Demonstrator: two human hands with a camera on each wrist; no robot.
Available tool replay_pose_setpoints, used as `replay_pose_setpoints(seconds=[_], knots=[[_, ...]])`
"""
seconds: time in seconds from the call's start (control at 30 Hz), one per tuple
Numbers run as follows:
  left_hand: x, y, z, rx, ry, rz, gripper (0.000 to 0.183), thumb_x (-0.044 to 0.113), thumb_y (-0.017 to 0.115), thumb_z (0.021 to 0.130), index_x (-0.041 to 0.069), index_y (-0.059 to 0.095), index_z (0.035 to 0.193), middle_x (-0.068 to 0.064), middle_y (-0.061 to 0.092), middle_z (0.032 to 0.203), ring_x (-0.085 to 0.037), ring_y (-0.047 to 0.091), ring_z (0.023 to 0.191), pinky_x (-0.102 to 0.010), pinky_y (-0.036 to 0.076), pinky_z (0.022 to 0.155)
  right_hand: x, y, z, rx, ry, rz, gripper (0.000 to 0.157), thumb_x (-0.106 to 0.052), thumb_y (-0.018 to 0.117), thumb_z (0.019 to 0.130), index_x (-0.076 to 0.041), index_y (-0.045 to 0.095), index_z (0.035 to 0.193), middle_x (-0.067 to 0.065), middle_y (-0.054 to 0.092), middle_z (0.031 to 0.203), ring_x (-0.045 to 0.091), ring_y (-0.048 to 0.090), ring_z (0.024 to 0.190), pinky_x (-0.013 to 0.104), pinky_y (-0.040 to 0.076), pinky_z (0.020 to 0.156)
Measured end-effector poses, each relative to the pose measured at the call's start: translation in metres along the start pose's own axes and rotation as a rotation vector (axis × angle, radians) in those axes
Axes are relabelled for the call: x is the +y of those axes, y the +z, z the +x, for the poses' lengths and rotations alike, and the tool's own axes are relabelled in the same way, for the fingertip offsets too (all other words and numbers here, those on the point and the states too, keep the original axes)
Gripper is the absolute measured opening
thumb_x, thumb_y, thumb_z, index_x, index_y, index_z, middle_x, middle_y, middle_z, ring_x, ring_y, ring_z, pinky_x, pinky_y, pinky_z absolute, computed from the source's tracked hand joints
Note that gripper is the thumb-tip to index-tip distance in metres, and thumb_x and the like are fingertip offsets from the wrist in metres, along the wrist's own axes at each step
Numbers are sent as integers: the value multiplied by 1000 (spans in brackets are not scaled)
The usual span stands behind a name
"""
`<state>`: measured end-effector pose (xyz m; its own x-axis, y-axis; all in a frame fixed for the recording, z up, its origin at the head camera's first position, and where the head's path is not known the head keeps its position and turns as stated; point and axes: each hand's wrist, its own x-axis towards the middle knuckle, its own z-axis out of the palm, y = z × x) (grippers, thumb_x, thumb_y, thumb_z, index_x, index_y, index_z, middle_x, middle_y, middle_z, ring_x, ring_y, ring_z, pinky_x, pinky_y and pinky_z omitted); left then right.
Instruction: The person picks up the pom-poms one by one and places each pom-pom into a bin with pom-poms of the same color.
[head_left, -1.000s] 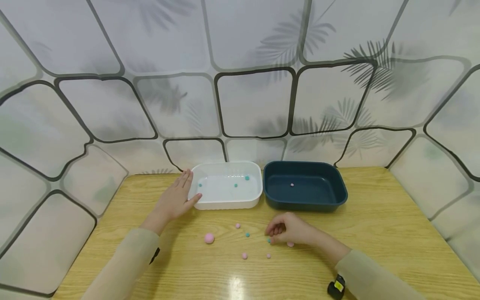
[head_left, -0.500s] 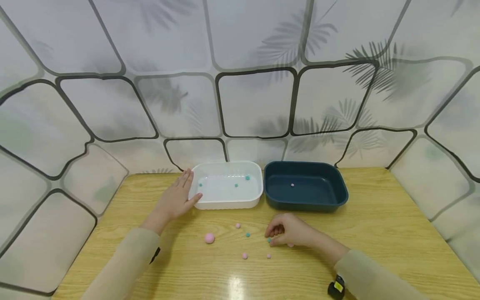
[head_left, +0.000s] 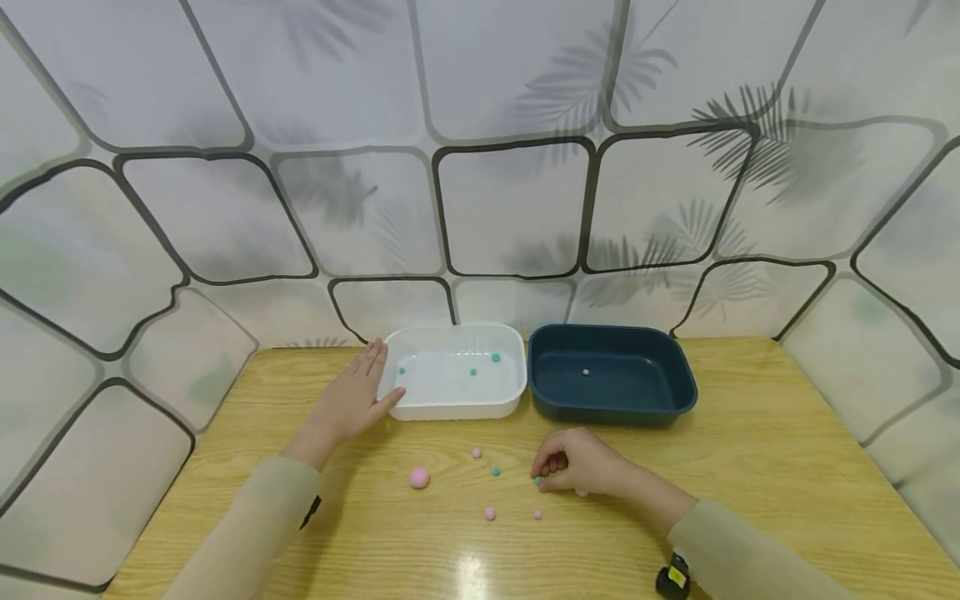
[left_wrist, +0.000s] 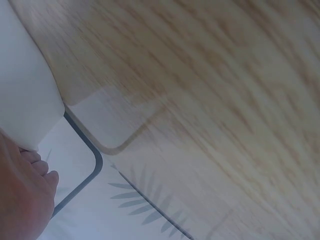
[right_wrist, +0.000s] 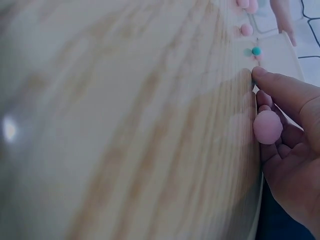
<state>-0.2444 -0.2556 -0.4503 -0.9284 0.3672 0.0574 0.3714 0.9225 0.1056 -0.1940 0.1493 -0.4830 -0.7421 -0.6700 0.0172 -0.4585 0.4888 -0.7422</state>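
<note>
My left hand [head_left: 347,406] lies with straight fingers along the left side of a white tray [head_left: 454,412]; the left wrist view shows only part of the hand [left_wrist: 25,195] against the tray's wall. Low over the table, my right hand [head_left: 585,463] has curled fingers, and its thumb and forefinger pinch a small teal ball [head_left: 537,481]. Beside the palm sits a pink ball [right_wrist: 268,127], mostly covered by the hand in the head view. To the left lie another teal ball [head_left: 496,472] and several pink balls, the largest pink ball [head_left: 419,477] farthest left.
A dark blue tray [head_left: 611,414] stands right against the white one and holds a small pink ball [head_left: 586,372]. Three teal balls, one a teal ball [head_left: 473,372] near the middle, lie in the white tray. A patterned wall [head_left: 510,208] rises behind the wooden table [head_left: 787,467].
Both hands stay almost in place. The thumb and forefinger of the right hand have drawn slightly in at the teal ball.
</note>
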Motion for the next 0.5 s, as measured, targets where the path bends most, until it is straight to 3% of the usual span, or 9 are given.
replay_pose_setpoints(seconds=[0.27,0.5], knots=[[1,-1,-1,0,-7,-10,87,48,47,111,-13,16,164,-30,14,174,-45,17,164,-56,23,134,-1,-1,0,0,-21,14,10,-11,90,84,-13,82,88,-5,71,83,-6,57,75,16,54,67],[0,1,-1,8,-4,-9,86,48,46,111,-13,16,164,-30,14,174,-45,17,164,-56,22,134,-1,-4,1,-7,17,39,8,-12,89,85,-13,82,88,-8,72,81,-6,59,72,16,55,66]])
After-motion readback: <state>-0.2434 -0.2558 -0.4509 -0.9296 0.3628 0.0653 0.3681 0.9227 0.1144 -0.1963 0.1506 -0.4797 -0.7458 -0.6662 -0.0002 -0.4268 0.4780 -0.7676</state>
